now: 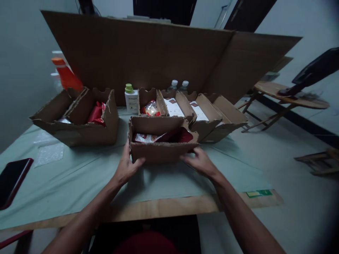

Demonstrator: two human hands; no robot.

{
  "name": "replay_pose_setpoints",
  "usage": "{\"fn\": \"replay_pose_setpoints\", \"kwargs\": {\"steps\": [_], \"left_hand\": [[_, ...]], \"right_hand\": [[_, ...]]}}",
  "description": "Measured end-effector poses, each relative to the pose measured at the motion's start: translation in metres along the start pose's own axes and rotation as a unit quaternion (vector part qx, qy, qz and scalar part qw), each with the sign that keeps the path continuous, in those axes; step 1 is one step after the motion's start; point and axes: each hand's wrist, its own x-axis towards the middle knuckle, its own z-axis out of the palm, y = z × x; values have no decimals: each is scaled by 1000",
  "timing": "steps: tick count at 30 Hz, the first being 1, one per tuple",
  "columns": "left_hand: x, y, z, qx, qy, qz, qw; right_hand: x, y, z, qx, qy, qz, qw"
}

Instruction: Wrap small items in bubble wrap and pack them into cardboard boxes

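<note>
A small open cardboard box (161, 153) sits sideways in front of me, with a white-and-red packet (145, 138) and a dark red packet (182, 135) inside. My left hand (127, 165) grips its left end, thumb on the front wall and fingers partly hidden behind the side. At the right end, my right hand (200, 160) holds the lower corner, its thumb along the front. Behind this box stand several narrow cardboard boxes; one (148, 94) holds a clear-and-red packet (151, 108), others hold white boxes (173, 107).
Cardboard boxes (90, 135) with a red packet (96, 113) stand at left. A white bottle with a green cap (131, 98) and an orange bottle (67, 74) are behind. A tall cardboard sheet (148, 53) closes off the back. A phone (14, 181) lies at far left.
</note>
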Motion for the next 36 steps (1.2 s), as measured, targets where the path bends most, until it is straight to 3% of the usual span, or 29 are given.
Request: {"fn": "replay_pose_setpoints", "kwargs": {"steps": [3,5,8,10,13,15,18,20,22,25,29,32,36], "left_hand": [[-3,2,21,-61,16,-25,998],[-31,3,18,-51,26,-33,998],[-92,1,-9,1,55,-73,996],[-122,4,-36,45,118,-107,986],[-121,18,-59,60,175,-117,976],[-100,29,-51,45,170,-90,980],[-73,38,-18,18,132,-38,990],[-72,36,0,7,102,-26,994],[-87,30,8,1,93,-35,995],[-123,19,-3,15,138,-71,988],[-168,16,-26,76,196,-112,971],[-188,19,-28,99,183,-119,971],[-190,22,-21,101,168,-101,975]], "right_hand": [[-3,5,21,6,5,26,1000],[-26,0,25,-4,31,13,999],[-65,-21,36,14,35,-53,998],[-73,-43,50,40,10,-98,994],[-53,-68,64,73,-30,-104,991],[-37,-70,58,67,-17,-68,995],[-36,-52,32,22,43,-23,999],[-46,-37,16,4,65,-20,998],[-55,-29,12,8,46,-21,999],[-45,-36,38,63,-29,-37,997],[7,-66,99,183,-97,-93,974],[39,-82,137,212,-64,-111,969],[47,-91,166,214,1,-104,971]]}}
